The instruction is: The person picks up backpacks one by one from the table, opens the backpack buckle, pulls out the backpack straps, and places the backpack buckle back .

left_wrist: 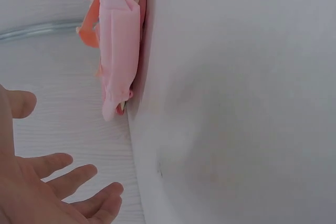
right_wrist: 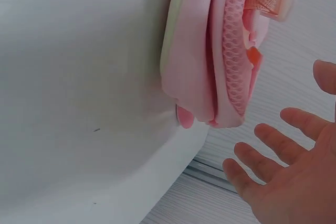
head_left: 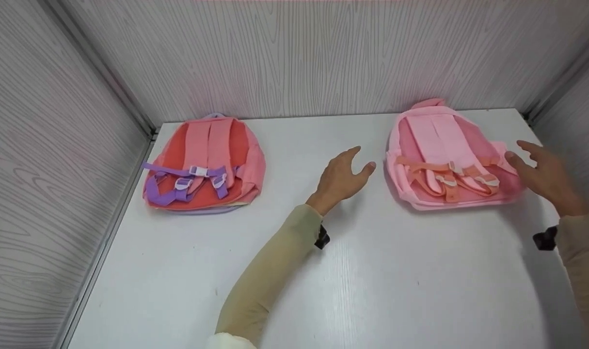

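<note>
A light pink backpack (head_left: 437, 131) with orange straps lies on the white table at the right, its shoulder straps facing up. My left hand (head_left: 342, 177) is held over the table just left of it, thumb and fingers spread and apart from the bag. On its other side my right hand (head_left: 544, 172) hovers near the bag's right edge, fingers spread, holding nothing. The right wrist view shows a gap between the right hand (right_wrist: 294, 166) and the pink backpack (right_wrist: 205, 51). In the left wrist view the left hand (left_wrist: 58, 182) is likewise empty, below the backpack (left_wrist: 121, 35).
A coral-red backpack (head_left: 208, 145) with purple straps lies on the table's left side, straps up. Wood-grain panels close off the back (head_left: 294, 53), the left (head_left: 47, 169) and the right. The white tabletop (head_left: 396, 281) stretches toward the person.
</note>
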The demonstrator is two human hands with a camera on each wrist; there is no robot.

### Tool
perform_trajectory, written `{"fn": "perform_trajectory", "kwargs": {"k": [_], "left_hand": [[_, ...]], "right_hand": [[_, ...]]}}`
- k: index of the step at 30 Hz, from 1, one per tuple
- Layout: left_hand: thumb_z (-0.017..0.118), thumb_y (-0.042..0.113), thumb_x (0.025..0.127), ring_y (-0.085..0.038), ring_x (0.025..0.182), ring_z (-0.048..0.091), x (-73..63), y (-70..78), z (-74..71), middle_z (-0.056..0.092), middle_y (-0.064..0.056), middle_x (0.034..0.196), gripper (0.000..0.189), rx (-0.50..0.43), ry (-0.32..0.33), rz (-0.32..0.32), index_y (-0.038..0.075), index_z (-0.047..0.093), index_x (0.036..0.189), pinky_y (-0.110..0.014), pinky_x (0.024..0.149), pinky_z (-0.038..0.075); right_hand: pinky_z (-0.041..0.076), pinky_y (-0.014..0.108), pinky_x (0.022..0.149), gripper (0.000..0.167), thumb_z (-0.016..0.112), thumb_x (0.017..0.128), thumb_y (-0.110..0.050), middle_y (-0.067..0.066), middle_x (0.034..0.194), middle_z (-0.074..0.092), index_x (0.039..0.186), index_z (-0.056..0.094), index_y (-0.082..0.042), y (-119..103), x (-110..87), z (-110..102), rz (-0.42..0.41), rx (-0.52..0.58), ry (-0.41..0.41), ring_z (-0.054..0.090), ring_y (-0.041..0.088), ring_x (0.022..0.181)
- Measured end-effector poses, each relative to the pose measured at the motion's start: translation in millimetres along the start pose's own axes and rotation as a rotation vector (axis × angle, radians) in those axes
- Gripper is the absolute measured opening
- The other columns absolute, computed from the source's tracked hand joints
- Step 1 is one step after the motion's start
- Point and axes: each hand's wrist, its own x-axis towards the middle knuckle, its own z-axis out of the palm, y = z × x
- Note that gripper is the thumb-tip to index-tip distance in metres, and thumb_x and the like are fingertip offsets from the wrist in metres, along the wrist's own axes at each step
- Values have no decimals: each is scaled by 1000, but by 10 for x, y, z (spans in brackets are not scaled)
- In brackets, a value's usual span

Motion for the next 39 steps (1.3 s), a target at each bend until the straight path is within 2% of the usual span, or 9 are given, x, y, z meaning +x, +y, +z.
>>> {"fn": "perform_trajectory", "kwargs": {"k": [6, 13, 15, 16, 22, 23, 29, 35, 39], "left_hand": [[59, 49, 105, -23, 155, 43, 18, 73, 208, 49, -3, 165, 67, -77, -6, -20, 16, 47, 162, -41, 126, 36], [62, 48, 103, -25, 146, 54, 36, 153, 440, 57, -8, 157, 71, -161, -25, -37, 9, 47, 159, -43, 117, 48], [63, 49, 102, -25, 143, 56, 33, 184, 495, 57, -10, 156, 73, -184, -36, -46, 7, 47, 159, -43, 114, 51], [63, 49, 102, -25, 142, 57, 32, 201, 524, 57, -10, 156, 73, -194, -41, -48, 7, 47, 159, -43, 113, 51], [65, 50, 101, -20, 132, 61, 14, 291, 690, 62, -6, 149, 68, -255, -83, -61, 11, 51, 155, -40, 109, 54], [65, 50, 101, -19, 129, 62, 10, 300, 711, 63, -5, 147, 67, -263, -88, -62, 11, 52, 154, -38, 107, 55], [71, 41, 100, -15, 111, 65, 7, 342, 777, 68, -6, 133, 62, -279, -78, -43, 7, 53, 148, -25, 92, 57], [74, 33, 99, -13, 119, 63, 18, 376, 805, 65, -6, 139, 62, -253, -70, -54, 7, 50, 150, -25, 103, 54], [75, 31, 99, -11, 119, 62, 27, 367, 811, 65, -6, 139, 62, -252, -63, -52, 7, 50, 149, -25, 104, 53]], "right_hand": [[30, 83, 110, 81, 42, 112, -52, 41, 166, 24, 166, 22, 6, 96, -22, 52, 27, 42, -14, 28, 69, 146], [31, 78, 113, 88, 41, 110, -58, 39, 168, 24, 167, 18, 5, 187, -19, 41, 85, 89, -79, 33, 66, 146], [33, 75, 115, 89, 42, 109, -59, 38, 167, 27, 167, 19, 5, 197, -12, 37, 82, 88, -87, 35, 64, 146], [40, 68, 115, 88, 43, 109, -58, 39, 166, 29, 166, 21, 5, 204, -10, 34, 78, 83, -88, 37, 64, 145], [40, 67, 116, 87, 43, 109, -57, 40, 163, 32, 164, 25, 9, 208, -8, 43, 121, 81, -96, 36, 61, 146], [34, 74, 116, 88, 42, 108, -57, 40, 164, 31, 164, 25, 9, 201, -10, 45, 130, 89, -104, 34, 60, 147], [33, 75, 116, 88, 41, 108, -58, 39, 165, 30, 163, 26, 9, 159, -29, 40, 141, 104, -135, 33, 58, 147], [33, 76, 115, 86, 43, 109, -56, 41, 163, 31, 163, 27, 10, 143, -34, 35, 131, 107, -149, 32, 59, 145], [33, 77, 114, 84, 44, 110, -54, 41, 163, 32, 162, 30, 10, 135, -36, 42, 113, 105, -154, 33, 59, 146]]}}
